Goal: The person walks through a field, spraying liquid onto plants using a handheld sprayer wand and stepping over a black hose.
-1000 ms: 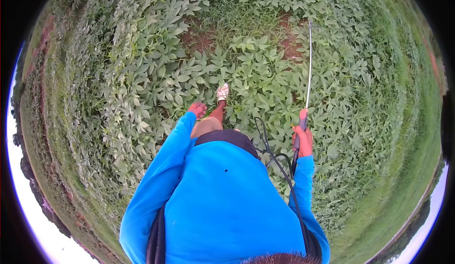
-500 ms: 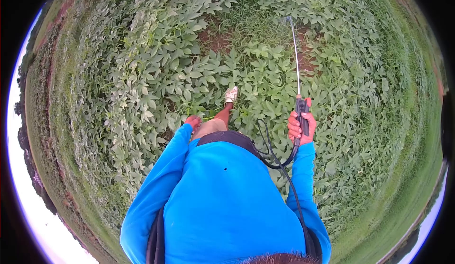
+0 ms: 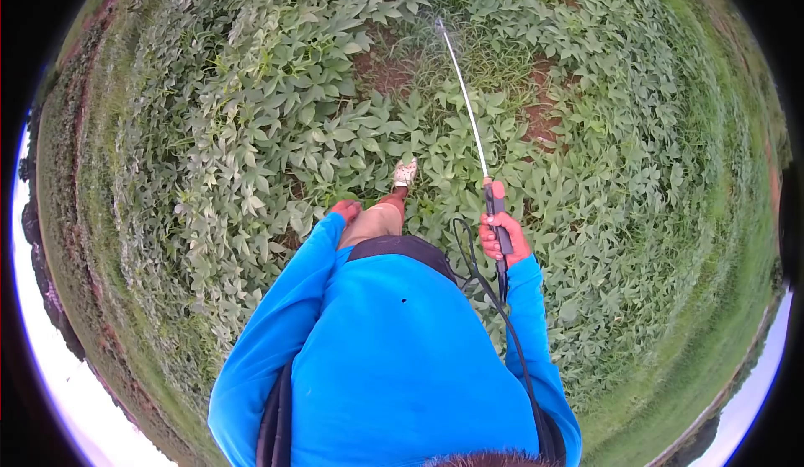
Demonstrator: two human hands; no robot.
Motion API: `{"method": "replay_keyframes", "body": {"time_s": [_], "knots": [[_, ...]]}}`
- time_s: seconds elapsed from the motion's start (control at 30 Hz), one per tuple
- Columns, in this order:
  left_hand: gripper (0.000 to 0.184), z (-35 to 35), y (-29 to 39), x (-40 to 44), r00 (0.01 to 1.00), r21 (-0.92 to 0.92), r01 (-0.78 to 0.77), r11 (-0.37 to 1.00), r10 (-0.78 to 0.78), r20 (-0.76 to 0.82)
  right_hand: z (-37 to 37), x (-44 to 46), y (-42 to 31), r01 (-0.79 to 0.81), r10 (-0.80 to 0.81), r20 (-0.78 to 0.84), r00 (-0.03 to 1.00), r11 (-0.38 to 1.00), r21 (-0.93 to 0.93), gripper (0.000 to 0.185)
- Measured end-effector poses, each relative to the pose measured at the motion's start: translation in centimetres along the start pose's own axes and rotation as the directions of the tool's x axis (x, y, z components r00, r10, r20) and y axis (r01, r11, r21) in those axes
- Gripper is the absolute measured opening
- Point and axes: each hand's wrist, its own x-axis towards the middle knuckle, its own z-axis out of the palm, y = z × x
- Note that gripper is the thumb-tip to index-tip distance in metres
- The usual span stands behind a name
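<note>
Swung leftward since the earlier frame, the spray wand (image 3: 466, 103) now reaches forward over grass between two bare soil patches. Its handle (image 3: 500, 237) sits in the right hand (image 3: 507, 238), fingers wrapped around it. Leafy plants (image 3: 285, 123) crowd both sides and the shoe (image 3: 404, 173); a black hose (image 3: 512, 333) loops beside the waist. At the shorts, the left hand (image 3: 346, 211) has its fingers curled, exact spread unclear.
</note>
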Motion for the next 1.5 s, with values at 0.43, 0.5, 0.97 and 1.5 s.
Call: {"method": "replay_keyframes", "body": {"time_s": [0.43,0.5,0.97,1.5], "knots": [[0.032,-1.2,7.4,9.2,0.988,-0.095,0.122,0.988,-0.111,0.106,8.1,7.4,-8.6,-0.063,0.057,-0.045,0.997,0.987,-0.146,0.019],[0.033,-2.0,8.8,10.4,0.981,-0.121,0.158,0.98,-0.141,0.135,8.5,8.9,-10.8,-0.053,0.051,-0.028,0.998,0.994,-0.1,0.019],[0.029,-8.1,13.6,16.3,0.987,-0.205,0.137,0.969,-0.116,0.109,10.5,6.2,-15.7,0.426,-0.352,-0.491,0.797,0.904,0.044,0.019],[0.033,-8.7,14.2,16.2,0.986,-0.064,0.104,0.993,-0.094,0.135,11.0,16.5,-21.1,-0.007,-0.095,0.349,0.932,0.96,0.281,0.026]]}}
